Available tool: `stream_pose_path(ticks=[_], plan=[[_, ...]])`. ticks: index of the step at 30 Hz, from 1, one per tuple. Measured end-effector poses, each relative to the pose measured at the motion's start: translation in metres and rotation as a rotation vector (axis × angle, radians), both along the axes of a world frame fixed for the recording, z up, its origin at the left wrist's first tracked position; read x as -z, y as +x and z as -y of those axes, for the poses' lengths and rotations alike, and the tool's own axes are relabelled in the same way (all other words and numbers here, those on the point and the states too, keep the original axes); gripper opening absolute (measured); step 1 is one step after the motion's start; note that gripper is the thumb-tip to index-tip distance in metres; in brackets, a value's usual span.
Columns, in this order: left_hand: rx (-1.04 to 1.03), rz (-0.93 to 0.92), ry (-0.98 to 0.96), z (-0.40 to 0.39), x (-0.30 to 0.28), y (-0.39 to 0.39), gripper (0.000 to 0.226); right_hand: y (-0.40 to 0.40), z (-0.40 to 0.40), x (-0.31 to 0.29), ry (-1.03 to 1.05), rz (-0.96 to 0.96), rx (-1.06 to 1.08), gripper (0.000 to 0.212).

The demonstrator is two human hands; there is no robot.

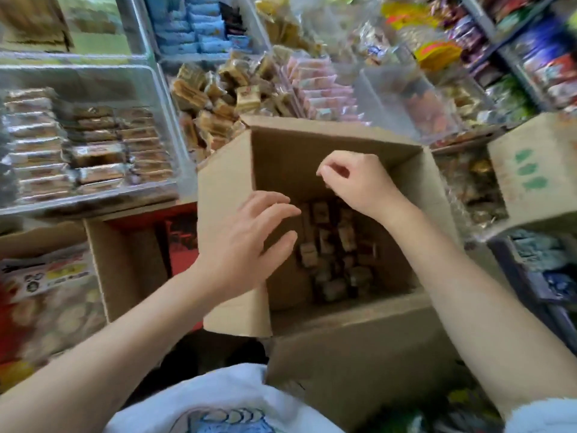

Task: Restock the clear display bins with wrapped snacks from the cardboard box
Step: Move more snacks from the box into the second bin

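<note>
An open cardboard box [281,157] stands in front of me with small wrapped snacks [337,245] lying at its bottom. My left hand [249,242] hovers over the box's left side, fingers spread and relaxed, holding nothing. Above the box's middle my right hand [359,182] has loosely curled fingers and I see nothing in it. Beyond the box a clear display bin [170,98] holds a heap of tan wrapped snacks [218,98]. Left of it another clear bin [93,195] holds stacked flat wrapped snacks.
A second cardboard box [530,170] sits at the right over bagged goods. A lower open carton [125,260] and a printed snack carton [46,276] stand at the left. Shelves of coloured packets [530,57] fill the upper right. Pink wrapped packs [318,85] fill a bin behind.
</note>
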State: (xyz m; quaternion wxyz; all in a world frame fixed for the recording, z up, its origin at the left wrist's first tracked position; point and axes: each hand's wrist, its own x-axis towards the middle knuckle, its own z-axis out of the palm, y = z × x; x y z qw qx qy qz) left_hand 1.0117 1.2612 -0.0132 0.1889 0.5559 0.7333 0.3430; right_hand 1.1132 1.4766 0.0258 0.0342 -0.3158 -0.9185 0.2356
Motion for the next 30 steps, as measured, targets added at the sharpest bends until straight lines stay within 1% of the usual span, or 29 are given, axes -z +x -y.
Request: stream_pose_path(ticks=[2,4,7,10,12,14,17,18,19,21,22,23,24,26,28,29,30], plan=[[-0.033,-0.106,-0.021,-0.024,-0.001,0.019,0.034,0.023,-0.028,0.030,0.094,0.226,-0.047,0.020],[-0.080,-0.183,-0.091,-0.046,0.005,0.030,0.035,0.037,-0.054,0.065,0.144,0.398,-0.092,0.020],[-0.118,-0.301,-0.236,-0.066,0.015,0.040,0.040,0.050,-0.081,0.118,0.043,0.583,-0.087,0.029],[-0.117,-0.398,-0.294,-0.067,0.020,0.043,0.041,0.068,-0.098,0.180,0.002,0.892,-0.109,0.047],[-0.119,-0.450,-0.311,-0.063,0.022,0.042,0.040,0.081,-0.102,0.213,0.003,0.994,-0.056,0.050],[-0.126,-0.479,-0.296,-0.061,0.026,0.042,0.038,0.089,-0.105,0.236,0.070,1.014,-0.018,0.047],[-0.147,-0.486,-0.274,-0.063,0.028,0.045,0.035,0.088,-0.107,0.248,0.144,0.952,-0.061,0.042],[-0.155,-0.483,-0.264,-0.064,0.028,0.045,0.034,0.085,-0.108,0.245,0.111,0.915,-0.075,0.042],[-0.165,-0.476,-0.250,-0.064,0.028,0.044,0.034,0.081,-0.109,0.238,0.028,0.888,-0.088,0.044],[-0.185,-0.452,-0.199,-0.063,0.029,0.043,0.032,0.069,-0.110,0.216,-0.258,0.814,-0.143,0.051],[-0.194,-0.435,-0.165,-0.062,0.029,0.043,0.031,0.062,-0.108,0.199,-0.441,0.750,-0.140,0.060],[-0.203,-0.410,-0.126,-0.062,0.029,0.042,0.031,0.055,-0.104,0.179,-0.606,0.674,-0.093,0.067],[-0.211,-0.372,-0.091,-0.061,0.029,0.042,0.032,0.048,-0.097,0.158,-0.766,0.568,-0.038,0.064],[-0.230,-0.273,-0.047,-0.060,0.026,0.042,0.045,0.035,-0.082,0.118,-1.086,0.306,0.016,0.044],[-0.241,-0.167,-0.001,-0.058,0.025,0.040,0.064,0.025,-0.065,0.080,-1.338,0.073,-0.022,0.037],[-0.253,-0.104,0.045,-0.056,0.024,0.038,0.067,0.020,-0.056,0.064,-1.465,-0.013,-0.069,0.036],[-0.287,-0.039,0.105,-0.054,0.022,0.036,0.064,0.013,-0.046,0.049,-1.599,-0.080,-0.117,0.035]])
